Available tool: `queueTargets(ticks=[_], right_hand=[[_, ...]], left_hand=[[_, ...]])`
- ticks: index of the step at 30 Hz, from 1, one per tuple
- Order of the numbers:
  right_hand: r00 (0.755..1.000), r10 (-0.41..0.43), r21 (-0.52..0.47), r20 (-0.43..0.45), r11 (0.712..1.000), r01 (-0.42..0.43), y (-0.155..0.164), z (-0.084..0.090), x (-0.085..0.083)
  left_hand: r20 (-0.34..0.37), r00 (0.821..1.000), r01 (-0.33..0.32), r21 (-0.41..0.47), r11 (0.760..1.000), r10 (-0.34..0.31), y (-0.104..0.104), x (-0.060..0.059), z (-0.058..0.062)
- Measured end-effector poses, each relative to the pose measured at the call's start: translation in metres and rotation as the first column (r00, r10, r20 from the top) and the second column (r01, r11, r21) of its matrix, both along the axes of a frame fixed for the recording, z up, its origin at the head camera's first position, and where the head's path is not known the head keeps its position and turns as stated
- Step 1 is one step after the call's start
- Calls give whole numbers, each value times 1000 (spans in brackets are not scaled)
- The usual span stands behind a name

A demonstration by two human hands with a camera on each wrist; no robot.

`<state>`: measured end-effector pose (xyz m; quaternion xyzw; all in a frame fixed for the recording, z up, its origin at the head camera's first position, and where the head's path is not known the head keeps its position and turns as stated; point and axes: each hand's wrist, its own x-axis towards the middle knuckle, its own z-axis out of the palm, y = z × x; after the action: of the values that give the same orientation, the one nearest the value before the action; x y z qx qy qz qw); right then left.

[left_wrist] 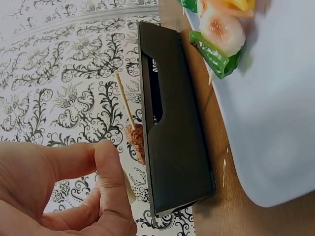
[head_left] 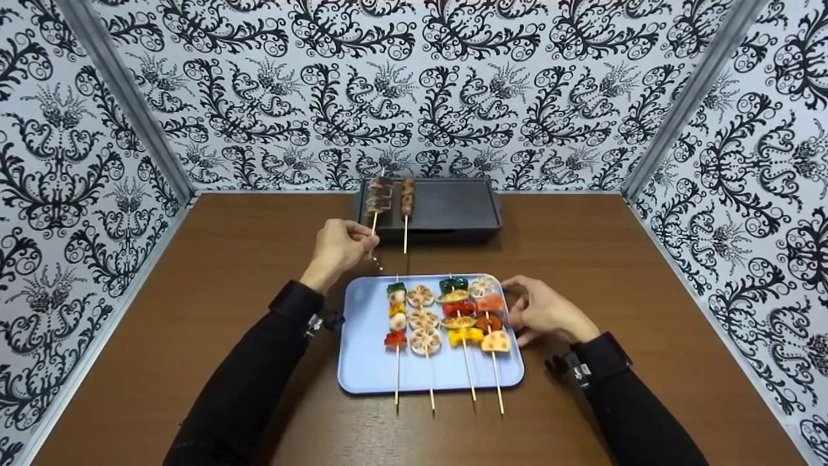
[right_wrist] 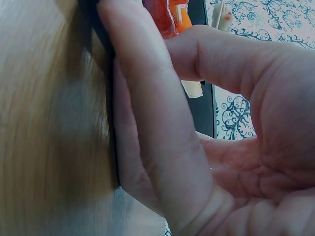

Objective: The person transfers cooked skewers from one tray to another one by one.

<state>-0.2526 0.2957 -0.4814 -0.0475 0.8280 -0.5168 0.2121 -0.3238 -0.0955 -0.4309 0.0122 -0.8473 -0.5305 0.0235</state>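
Brown wooden table [head_left: 226, 272], walled by black-and-white patterned panels [head_left: 453, 90]. At the far edge, dark grill plate [head_left: 446, 207] bearing two meat skewers: left meat skewer [head_left: 377, 202] and right meat skewer [head_left: 407, 202], sticks overhanging the near rim. In front, light-blue tray [head_left: 365, 349] carrying four vegetable skewers [head_left: 446, 317] side by side. Left hand [head_left: 337, 249] raised between tray and grill, fingertips pinching the stick end of the left meat skewer, meat lying just beyond on the plate. Right hand [head_left: 543, 310] resting against the tray's right edge, fingers loosely curved, gripping nothing discernible.
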Motion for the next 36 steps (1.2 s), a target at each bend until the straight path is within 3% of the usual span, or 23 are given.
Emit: queueTargets(ticks=[12, 36], right_hand=[[1000, 11, -13, -8, 1000, -11, 1, 1, 0], [1000, 17, -17, -9, 1000, -17, 2, -1, 0]], left_hand=[[-35, 999, 40, 67, 997, -38, -2, 20, -3], [-63, 996, 64, 11, 998, -63, -16, 67, -13]])
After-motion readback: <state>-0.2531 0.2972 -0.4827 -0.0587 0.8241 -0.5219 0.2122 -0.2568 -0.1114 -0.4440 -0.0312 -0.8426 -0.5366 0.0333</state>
